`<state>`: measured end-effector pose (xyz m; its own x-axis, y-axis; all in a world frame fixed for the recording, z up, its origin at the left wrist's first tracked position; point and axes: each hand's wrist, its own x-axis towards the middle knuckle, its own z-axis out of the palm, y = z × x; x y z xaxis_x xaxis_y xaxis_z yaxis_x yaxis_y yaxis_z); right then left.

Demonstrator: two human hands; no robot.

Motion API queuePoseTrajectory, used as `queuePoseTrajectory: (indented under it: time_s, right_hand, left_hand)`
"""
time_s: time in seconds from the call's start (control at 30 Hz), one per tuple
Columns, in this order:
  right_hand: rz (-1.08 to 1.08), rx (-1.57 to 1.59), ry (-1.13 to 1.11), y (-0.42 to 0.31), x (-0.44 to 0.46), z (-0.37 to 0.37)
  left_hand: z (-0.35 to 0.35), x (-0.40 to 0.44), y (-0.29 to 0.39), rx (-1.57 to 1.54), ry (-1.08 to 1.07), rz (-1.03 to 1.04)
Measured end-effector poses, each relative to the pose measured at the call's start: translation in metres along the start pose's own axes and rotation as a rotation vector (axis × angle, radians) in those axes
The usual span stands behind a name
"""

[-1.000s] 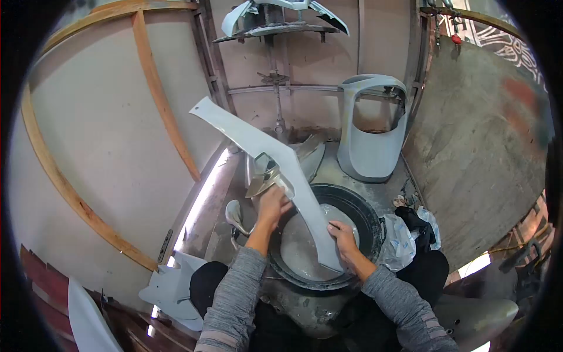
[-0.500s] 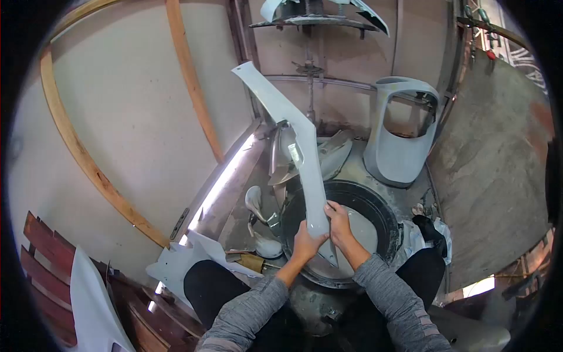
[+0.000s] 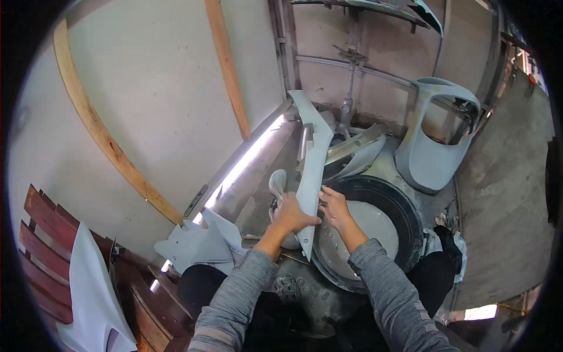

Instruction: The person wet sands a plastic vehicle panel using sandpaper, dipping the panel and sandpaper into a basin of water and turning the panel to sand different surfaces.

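A long, bent, pale grey panel [image 3: 317,152] stands nearly upright between my hands, its lower end beside the left rim of a black tub [image 3: 413,220]. Closed on the panel's left edge near the bottom is my left hand [image 3: 293,213], thumb across its face. My right hand [image 3: 336,209] pinches the opposite edge slightly higher up. Cloudy greyish liquid [image 3: 369,234] fills the tub's bottom. Behind the panel, rounded silvery parts [image 3: 278,182] lie on the floor, partly hidden by it and my left hand.
A large grey shell with an opening [image 3: 431,158] stands behind the tub at right. Further pale panels [image 3: 196,245] lie left of my knee, and another [image 3: 94,293] leans by reddish slats [image 3: 50,252]. Plastic bags [image 3: 460,258] are right of the tub. A metal stand [image 3: 350,82] rises behind.
The view has swung left. The panel has moved from over the tub to its left side and turned more upright. My left hand has shifted from the panel's middle to its lower end.
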<state>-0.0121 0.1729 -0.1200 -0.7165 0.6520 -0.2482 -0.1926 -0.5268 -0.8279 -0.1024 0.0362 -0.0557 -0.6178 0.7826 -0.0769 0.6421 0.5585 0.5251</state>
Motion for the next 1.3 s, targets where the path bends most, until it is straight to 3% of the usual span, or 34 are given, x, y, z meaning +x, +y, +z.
queuePoseTrajectory:
  time_s: [0.03, 0.27, 0.3, 0.47, 0.57, 0.63, 0.87, 1.07, 1.3]
  right_hand:
    - [0.006, 0.033, -0.027, 0.005, 0.008, 0.008]
    - [0.057, -0.007, -0.047, 0.042, 0.083, 0.06]
    - [0.071, -0.051, -0.088, 0.047, 0.093, 0.067]
    - [0.135, -0.155, -0.102, 0.079, 0.134, 0.106]
    - [0.132, -0.241, -0.056, 0.094, 0.149, 0.127]
    - [0.154, -0.236, -0.028, 0.111, 0.164, 0.137]
    - [0.181, -0.306, -0.032, 0.164, 0.227, 0.138]
    - [0.208, -0.394, -0.12, 0.203, 0.265, 0.142]
    - [0.24, -0.47, -0.043, 0.241, 0.296, 0.141]
  left_hand:
    - [-0.013, 0.009, -0.008, 0.011, -0.098, -0.018]
    - [-0.032, 0.078, -0.087, 0.15, -0.05, -0.081]
    - [-0.048, 0.087, -0.096, 0.14, -0.193, -0.125]
    - [-0.078, 0.108, -0.152, 0.023, -0.333, -0.134]
    - [-0.063, 0.126, -0.193, 0.014, -0.175, -0.188]
    - [-0.049, 0.14, -0.222, 0.175, -0.044, -0.05]
    - [-0.022, 0.188, -0.3, 0.005, -0.123, -0.092]
    - [0.009, 0.202, -0.353, 0.051, -0.016, -0.075]
    - [0.035, 0.218, -0.384, 0.064, -0.005, -0.075]
